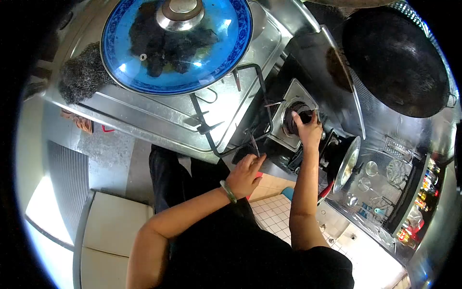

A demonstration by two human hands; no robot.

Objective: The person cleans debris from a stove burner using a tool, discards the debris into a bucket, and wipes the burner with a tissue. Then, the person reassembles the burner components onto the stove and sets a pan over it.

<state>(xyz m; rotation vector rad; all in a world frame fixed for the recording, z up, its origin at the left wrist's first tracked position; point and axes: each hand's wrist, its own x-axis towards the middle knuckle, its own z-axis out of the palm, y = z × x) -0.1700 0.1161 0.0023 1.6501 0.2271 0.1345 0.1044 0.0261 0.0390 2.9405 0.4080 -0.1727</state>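
Here, the left hand (244,177), with a green bangle (228,191) on its wrist, has bent fingers at the tip of the black pan stand (264,86); I can't tell if it grips it. The right hand (308,126) reaches out farther, its thumb and fingers bent around the black burner cap (305,116) in the middle of the square metal tray (296,96). A pan (347,164) sits right of that hand. Farther off are a glass lid (219,53) over a blue dish (114,41), and a big black wok (397,60).

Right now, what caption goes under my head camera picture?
Bare right hand at a round black burner; left hand, wearing a green bangle, near a black metal pot stand.
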